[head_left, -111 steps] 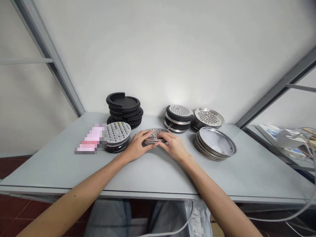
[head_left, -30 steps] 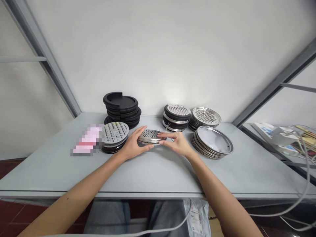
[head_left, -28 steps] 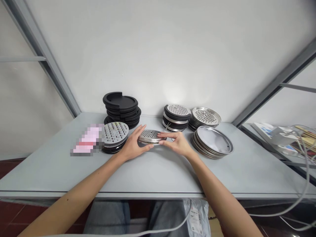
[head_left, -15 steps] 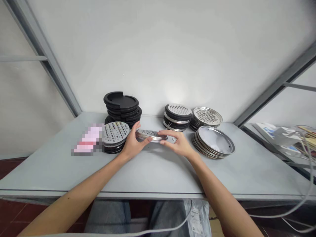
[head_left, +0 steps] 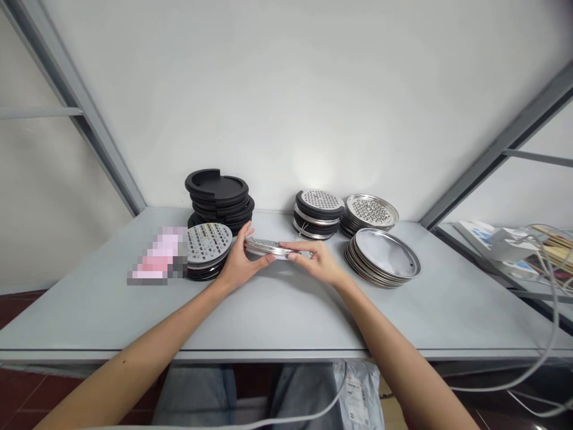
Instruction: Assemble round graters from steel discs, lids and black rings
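Observation:
Between my hands, just above the table, are round metal grater discs [head_left: 271, 248] with a perforated top and shiny rims, seen almost edge-on. I cannot tell how many layers they have. My left hand [head_left: 240, 263] is closed on their left edge, thumb along the near rim and fingers behind. My right hand [head_left: 316, 261] pinches the right edge with thumb and index finger. Close to my left hand lies a stack of flat grater discs [head_left: 209, 243] with holes. To the right of my right hand is a stack of smooth metal discs [head_left: 387, 254].
Black plastic round holders [head_left: 219, 194] are piled at the back left. Near the wall stand a bundle of grater discs in a black holder [head_left: 320, 209] and a stack of coarse graters [head_left: 370, 212]. A blurred pink item [head_left: 156, 257] lies left. White cables [head_left: 550, 334] hang at the right.
The discs tilt slightly more, their right side lower. My right hand has shifted a little left, its thumb and index finger closer together on the edge. The view has moved slightly.

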A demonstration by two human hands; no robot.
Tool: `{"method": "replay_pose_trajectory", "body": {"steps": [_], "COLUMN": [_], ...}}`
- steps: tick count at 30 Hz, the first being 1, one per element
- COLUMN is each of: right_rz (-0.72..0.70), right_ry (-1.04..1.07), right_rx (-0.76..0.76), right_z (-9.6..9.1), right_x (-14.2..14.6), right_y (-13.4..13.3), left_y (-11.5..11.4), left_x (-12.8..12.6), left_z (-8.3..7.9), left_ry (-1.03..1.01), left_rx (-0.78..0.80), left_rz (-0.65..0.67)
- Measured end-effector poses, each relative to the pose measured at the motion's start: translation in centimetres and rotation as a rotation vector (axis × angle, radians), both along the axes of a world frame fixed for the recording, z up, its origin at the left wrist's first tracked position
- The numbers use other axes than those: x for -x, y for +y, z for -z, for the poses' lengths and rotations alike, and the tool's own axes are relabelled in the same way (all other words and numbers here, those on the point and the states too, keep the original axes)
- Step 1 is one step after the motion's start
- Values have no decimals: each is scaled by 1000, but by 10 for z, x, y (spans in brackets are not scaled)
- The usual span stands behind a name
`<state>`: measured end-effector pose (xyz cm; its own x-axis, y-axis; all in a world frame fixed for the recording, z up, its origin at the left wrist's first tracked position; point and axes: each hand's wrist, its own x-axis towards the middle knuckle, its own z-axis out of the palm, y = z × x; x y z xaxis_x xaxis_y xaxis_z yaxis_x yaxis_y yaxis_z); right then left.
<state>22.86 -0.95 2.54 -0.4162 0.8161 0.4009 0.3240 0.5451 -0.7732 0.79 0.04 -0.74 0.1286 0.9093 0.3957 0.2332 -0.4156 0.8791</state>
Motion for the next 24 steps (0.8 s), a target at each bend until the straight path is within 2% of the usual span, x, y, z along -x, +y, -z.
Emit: {"method": "replay_pose_trajectory", "body": {"steps": [12,24], "right_rz": [6,83], "right_ry": [27,59], "right_rx": [109,93], "right_z": [-8,-9], "right_x": [-2,2], "right_y": [-2,-1], "left_y": [-3,-5], "left_x": [1,0], "left_z": [-4,-8], "left_ry": [48,71], "left_rx": [-13,-19], "left_rz": [26,12]}}
